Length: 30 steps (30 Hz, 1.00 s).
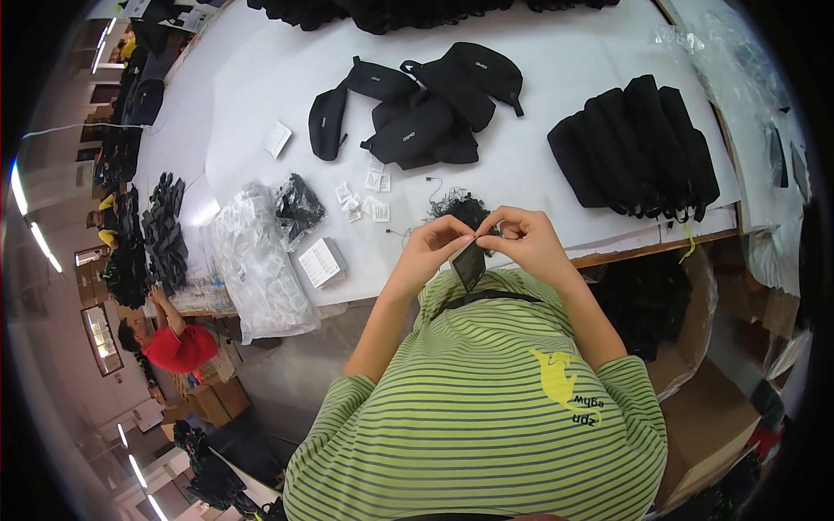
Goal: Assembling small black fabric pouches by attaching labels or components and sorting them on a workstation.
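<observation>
My left hand (432, 250) and my right hand (532, 245) meet at the table's near edge, thumbs and forefingers pinched together. Between them hangs a dark, flat hang tag (468, 266), gripped at its upper end; any string there is too small to make out. Just beyond my fingers lies a tangled heap of thin black tag strings (460, 207), with a few loose strands beside it. Several black zip pouches (424, 130) lie in an overlapping group farther off.
On the white table (239, 130), left of my hands, are a stack of printed cards (321, 263), small white packets (351, 201) and a clear plastic bag (261, 260). Black pouches (638, 152) stand in a row at right. A person in red (180, 349) works far left.
</observation>
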Each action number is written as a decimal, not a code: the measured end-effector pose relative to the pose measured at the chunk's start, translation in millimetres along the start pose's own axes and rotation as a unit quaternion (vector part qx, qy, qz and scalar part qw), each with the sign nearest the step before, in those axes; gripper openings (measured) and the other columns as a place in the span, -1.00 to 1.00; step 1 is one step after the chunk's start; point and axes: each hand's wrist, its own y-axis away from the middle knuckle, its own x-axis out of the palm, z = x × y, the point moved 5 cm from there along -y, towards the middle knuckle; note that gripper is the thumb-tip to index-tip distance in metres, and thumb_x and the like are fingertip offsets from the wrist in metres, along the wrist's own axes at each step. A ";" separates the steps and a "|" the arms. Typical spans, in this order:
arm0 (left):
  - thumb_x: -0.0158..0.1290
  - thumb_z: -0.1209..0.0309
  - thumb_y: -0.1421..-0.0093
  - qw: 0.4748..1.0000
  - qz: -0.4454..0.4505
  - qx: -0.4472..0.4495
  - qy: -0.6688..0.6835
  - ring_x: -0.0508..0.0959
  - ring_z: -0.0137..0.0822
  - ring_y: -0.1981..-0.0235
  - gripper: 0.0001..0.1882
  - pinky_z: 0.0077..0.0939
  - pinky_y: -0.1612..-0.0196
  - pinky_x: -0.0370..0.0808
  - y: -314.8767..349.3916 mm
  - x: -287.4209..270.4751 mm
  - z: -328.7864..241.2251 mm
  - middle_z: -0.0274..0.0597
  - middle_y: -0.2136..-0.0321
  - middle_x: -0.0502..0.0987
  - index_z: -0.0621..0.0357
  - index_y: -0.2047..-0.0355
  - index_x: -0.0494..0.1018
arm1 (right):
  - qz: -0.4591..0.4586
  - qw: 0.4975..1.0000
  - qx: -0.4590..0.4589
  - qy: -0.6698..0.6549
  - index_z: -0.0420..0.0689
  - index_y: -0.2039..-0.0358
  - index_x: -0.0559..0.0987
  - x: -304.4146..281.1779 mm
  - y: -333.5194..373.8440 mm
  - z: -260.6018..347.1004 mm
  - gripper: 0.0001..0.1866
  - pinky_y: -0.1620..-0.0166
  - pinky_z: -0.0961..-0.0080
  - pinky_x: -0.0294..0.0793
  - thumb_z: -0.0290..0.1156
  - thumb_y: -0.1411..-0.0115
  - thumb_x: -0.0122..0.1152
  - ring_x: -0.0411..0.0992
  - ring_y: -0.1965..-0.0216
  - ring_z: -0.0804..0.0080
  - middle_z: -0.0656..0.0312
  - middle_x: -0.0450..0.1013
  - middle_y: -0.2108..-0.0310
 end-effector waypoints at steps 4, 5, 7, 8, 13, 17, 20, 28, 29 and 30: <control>0.04 0.48 -0.22 1.000 0.019 -0.002 0.021 0.42 -0.57 0.30 -0.92 -0.66 0.17 0.37 -9.2 -5.1 -2.6 -0.38 0.39 0.45 0.23 0.32 0.42 | 0.015 0.999 0.005 -0.030 -0.17 0.40 0.59 0.1 -13.3 -10.5 -0.91 0.54 0.69 -0.07 -0.48 -0.05 0.29 -0.07 0.68 0.78 0.57 0.04 0.75; 0.04 0.48 -0.22 1.000 0.020 -0.004 0.020 0.42 -0.57 0.30 -0.92 -0.66 0.17 0.37 -11.8 -4.4 -4.1 -0.38 0.39 0.45 0.23 0.32 0.42 | 0.017 0.994 0.003 -0.104 -0.17 0.37 0.57 2.4 -16.3 -18.0 -0.89 0.54 0.69 -0.05 -0.44 -0.09 0.27 -0.03 0.67 0.78 0.56 0.12 0.75; 0.00 0.49 -0.24 0.997 0.018 0.048 -0.058 0.41 -0.57 0.32 -0.92 -0.67 0.21 0.38 -15.3 1.2 -14.1 -0.35 0.39 0.41 0.26 0.32 0.36 | 0.023 0.984 0.004 -0.179 -0.18 0.35 0.55 2.0 -22.0 -17.6 -0.86 0.55 0.69 -0.04 -0.40 -0.12 0.25 0.02 0.65 0.79 0.55 0.20 0.74; -0.03 0.49 -0.26 0.994 0.009 0.064 -0.089 0.40 -0.55 0.35 -0.91 -0.65 0.24 0.38 -18.7 2.6 -18.6 -0.32 0.39 0.39 0.27 0.32 0.33 | 0.039 0.982 0.044 -0.177 -0.18 0.34 0.52 -0.5 -23.3 -15.9 -0.85 0.54 0.71 -0.01 -0.38 -0.15 0.22 0.06 0.65 0.80 0.53 0.25 0.72; -0.04 0.50 -0.25 0.987 -0.033 0.086 -0.130 0.41 -0.49 0.41 -0.92 -0.61 0.31 0.38 -39.2 -5.4 -28.6 -0.26 0.42 0.37 0.27 0.33 0.32 | 0.084 0.981 0.086 -0.154 -0.17 0.33 0.48 -6.9 -38.4 -12.6 -0.83 0.55 0.74 0.04 -0.34 -0.19 0.19 0.12 0.66 0.80 0.49 0.28 0.73; -0.03 0.50 -0.23 0.976 -0.048 0.115 -0.177 0.42 -0.44 0.45 -0.92 -0.59 0.35 0.37 -60.7 -15.0 -34.7 -0.22 0.43 0.35 0.27 0.34 0.31 | 0.071 0.978 0.133 -0.143 -0.18 0.40 0.49 -10.8 -45.1 -18.3 -0.87 0.63 0.73 -0.03 -0.40 -0.18 0.19 0.07 0.74 0.79 0.49 0.22 0.78; 0.03 0.48 -0.19 0.936 -0.185 0.176 -0.241 0.45 -0.38 0.44 -0.85 -0.53 0.31 0.40 -99.8 -72.1 -8.9 -0.20 0.39 0.37 0.26 0.27 0.34 | 0.050 0.981 0.133 -0.132 -0.21 0.43 0.54 -16.3 -46.4 -19.9 -0.86 0.62 0.73 0.01 -0.40 -0.15 0.23 0.09 0.73 0.78 0.47 0.25 0.77; 0.26 0.20 0.00 0.888 -0.407 -0.167 0.132 0.44 -0.39 0.54 -0.60 -0.60 0.39 0.41 -140.3 -284.4 118.4 -0.23 0.48 0.46 0.27 0.33 0.45 | 0.054 0.988 0.108 -0.100 -0.20 0.46 0.64 -17.3 -35.0 -21.5 -0.86 0.56 0.75 0.00 -0.39 -0.07 0.33 0.08 0.65 0.82 0.52 0.27 0.72; 0.26 0.20 0.00 0.890 -0.404 -0.164 0.130 0.44 -0.39 0.54 -0.60 -0.60 0.39 0.41 -142.2 -281.0 115.0 -0.23 0.48 0.46 0.27 0.33 0.45 | 0.050 0.988 0.104 -0.099 -0.20 0.46 0.64 -17.7 -33.3 -20.9 -0.86 0.56 0.75 0.00 -0.39 -0.07 0.33 0.08 0.65 0.82 0.52 0.27 0.72; 0.25 0.27 -0.01 0.895 -0.425 -0.103 0.090 0.44 -0.41 0.55 -0.67 -0.62 0.40 0.40 -140.9 -279.8 102.9 -0.23 0.50 0.49 0.26 0.34 0.47 | 0.048 0.989 0.103 -0.097 -0.19 0.45 0.64 -16.6 -31.5 -20.3 -0.87 0.56 0.74 0.00 -0.39 -0.07 0.33 0.08 0.65 0.82 0.52 0.27 0.72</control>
